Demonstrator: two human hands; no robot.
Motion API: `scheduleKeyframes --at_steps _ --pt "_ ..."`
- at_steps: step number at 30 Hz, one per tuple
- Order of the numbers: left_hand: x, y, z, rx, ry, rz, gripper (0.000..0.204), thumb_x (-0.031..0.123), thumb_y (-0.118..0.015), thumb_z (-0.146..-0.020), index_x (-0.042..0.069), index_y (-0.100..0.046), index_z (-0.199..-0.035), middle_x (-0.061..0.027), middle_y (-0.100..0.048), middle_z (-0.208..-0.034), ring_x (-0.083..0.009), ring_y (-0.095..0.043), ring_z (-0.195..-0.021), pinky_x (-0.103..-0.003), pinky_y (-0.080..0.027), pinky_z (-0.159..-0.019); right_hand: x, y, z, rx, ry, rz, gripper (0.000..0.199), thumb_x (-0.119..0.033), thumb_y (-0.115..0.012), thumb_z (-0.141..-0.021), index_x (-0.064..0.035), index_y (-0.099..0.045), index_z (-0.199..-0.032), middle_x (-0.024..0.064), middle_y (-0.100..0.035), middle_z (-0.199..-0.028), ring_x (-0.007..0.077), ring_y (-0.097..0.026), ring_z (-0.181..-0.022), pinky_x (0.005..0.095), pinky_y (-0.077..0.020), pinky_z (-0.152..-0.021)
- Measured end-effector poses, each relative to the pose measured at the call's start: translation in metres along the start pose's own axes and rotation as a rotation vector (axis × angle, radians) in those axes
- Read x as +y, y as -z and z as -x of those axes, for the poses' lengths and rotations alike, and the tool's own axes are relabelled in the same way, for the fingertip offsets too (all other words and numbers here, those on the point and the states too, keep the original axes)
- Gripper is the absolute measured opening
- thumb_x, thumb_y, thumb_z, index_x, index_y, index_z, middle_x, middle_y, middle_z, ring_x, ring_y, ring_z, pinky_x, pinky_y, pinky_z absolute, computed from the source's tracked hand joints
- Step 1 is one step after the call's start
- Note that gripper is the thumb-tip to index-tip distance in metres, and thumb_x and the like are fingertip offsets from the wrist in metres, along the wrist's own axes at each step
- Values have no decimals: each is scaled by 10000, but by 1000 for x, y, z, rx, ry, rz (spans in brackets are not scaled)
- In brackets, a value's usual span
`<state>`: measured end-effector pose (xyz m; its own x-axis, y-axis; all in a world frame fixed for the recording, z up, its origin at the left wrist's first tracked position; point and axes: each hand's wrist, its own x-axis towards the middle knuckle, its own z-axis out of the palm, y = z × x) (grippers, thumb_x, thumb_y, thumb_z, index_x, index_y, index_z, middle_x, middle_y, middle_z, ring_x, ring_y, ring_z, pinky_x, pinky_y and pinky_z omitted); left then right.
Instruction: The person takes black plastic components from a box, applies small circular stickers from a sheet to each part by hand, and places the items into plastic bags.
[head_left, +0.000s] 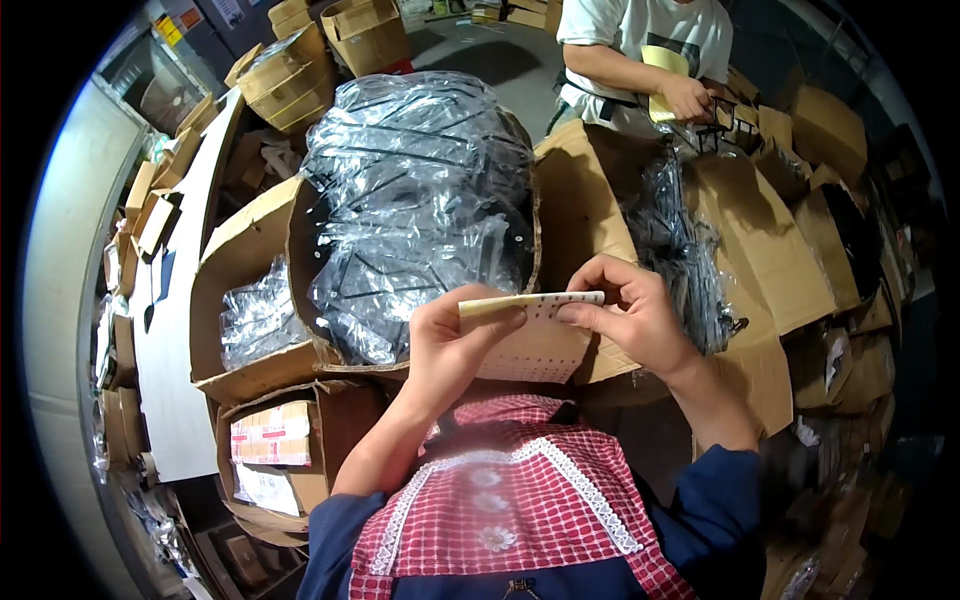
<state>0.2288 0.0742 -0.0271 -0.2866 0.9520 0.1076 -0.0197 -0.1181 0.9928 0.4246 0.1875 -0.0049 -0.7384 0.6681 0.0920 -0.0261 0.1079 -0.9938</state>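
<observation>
Both my hands hold a pale sheet of small labels point(525, 357) in front of my chest. Its upper edge is folded or rolled over and looks yellowish, and rows of small dark marks run across it. My left hand point(450, 342) pinches the left end of that edge between thumb and fingers. At the other end, the thumb and forefinger of my right hand point(632, 312) close on the sheet. Just beyond, a large carton is heaped with clear plastic bags point(420, 200) holding thin black parts.
A smaller carton point(240, 215) with bagged parts stands at left, above a box holding a taped parcel point(270, 436). At right, an open carton point(735, 220) holds more bagged black parts. Across from me, a person in a white shirt point(610, 30) handles a black part and yellow sheet.
</observation>
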Motion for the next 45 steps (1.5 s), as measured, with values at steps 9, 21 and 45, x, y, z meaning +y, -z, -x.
scheduleKeyframes --at_steps 9,21,45 --pt "7 -25 -27 -123 275 247 244 132 -773 -823 -22 -712 -1002 -82 -721 -880 -126 -659 -794 -242 -513 -734 13 25 9 22 -119 -114 102 -54 -701 -889 27 -665 -941 21 -670 -826 36 -583 -750 192 -448 -653" --pt "-34 -78 -64 106 170 -122 114 41 -734 -858 -42 -730 -937 -22 -703 -806 -69 -611 -741 -196 -479 -689 88 226 9 274 -391 -79 138 -107 -587 -941 29 -611 -940 149 -689 -811 185 -682 -652 296 -561 -521" --pt "-36 -53 -48 441 146 -53 146 78 -727 -863 -37 -708 -951 -24 -670 -816 -78 -580 -733 -202 -426 -681 238 256 11 -1 -1009 1063 371 -222 -640 -818 60 -662 -1057 292 -638 -1117 406 -616 -1095 446 -495 -928"
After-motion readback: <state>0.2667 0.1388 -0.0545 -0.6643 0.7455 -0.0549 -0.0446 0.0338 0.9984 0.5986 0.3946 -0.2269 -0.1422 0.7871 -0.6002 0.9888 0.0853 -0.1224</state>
